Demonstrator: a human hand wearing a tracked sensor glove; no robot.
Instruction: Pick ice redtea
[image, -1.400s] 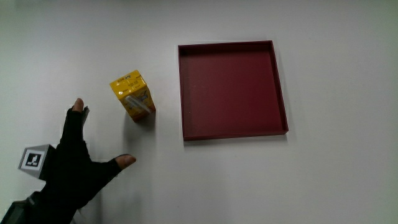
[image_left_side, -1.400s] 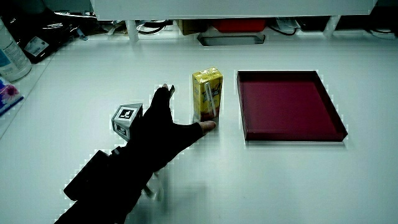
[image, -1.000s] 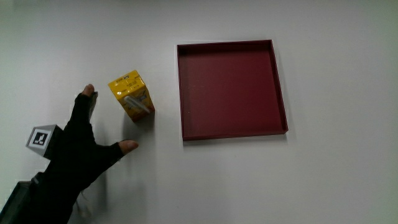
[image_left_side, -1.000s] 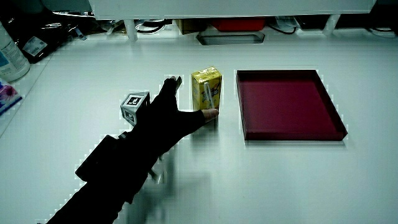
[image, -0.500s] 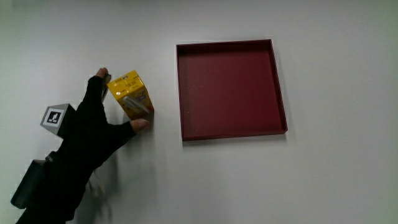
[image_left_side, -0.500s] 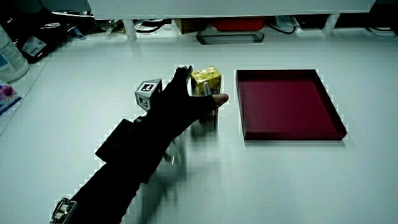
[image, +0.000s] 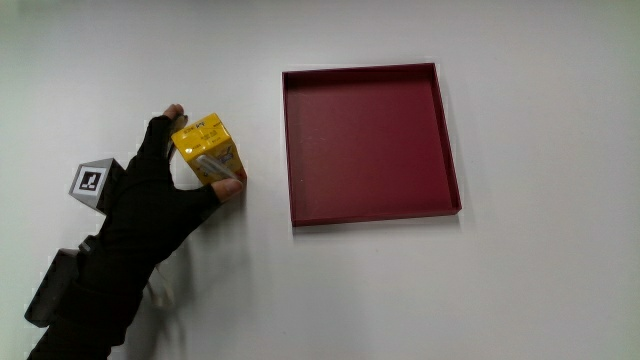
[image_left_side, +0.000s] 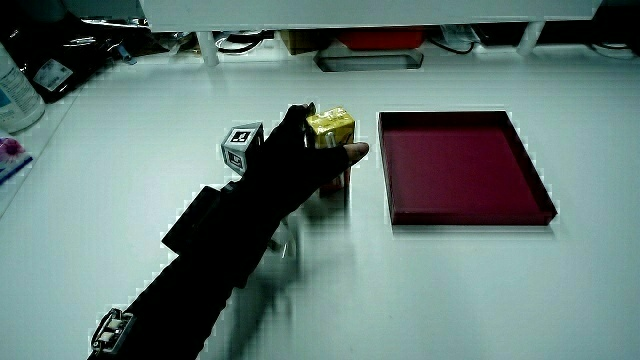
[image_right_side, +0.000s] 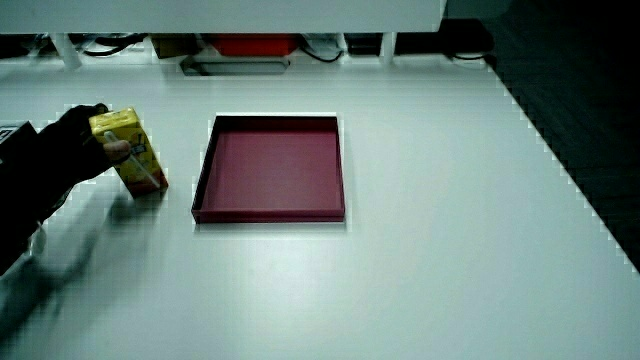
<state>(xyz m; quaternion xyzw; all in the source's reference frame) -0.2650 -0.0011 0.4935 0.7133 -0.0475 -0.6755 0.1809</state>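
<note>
The ice red tea is a yellow carton with a straw on its side, standing on the white table beside the dark red tray. The gloved hand is closed round it, with the forefinger on the side away from the tray and the thumb on the side nearer the person. In both side views the carton shows past the hand, its upper part wrapped by the fingers. The patterned cube sits on the back of the hand.
The red tray is square, shallow and holds nothing. A white bottle stands at the table's edge, well away from the carton. Cables and boxes lie under the low partition.
The hand slid across the table to the carton with fingers spread. Its forefinger and thumb have now closed on the carton's sides. The carton and the tray have stayed where they were.
</note>
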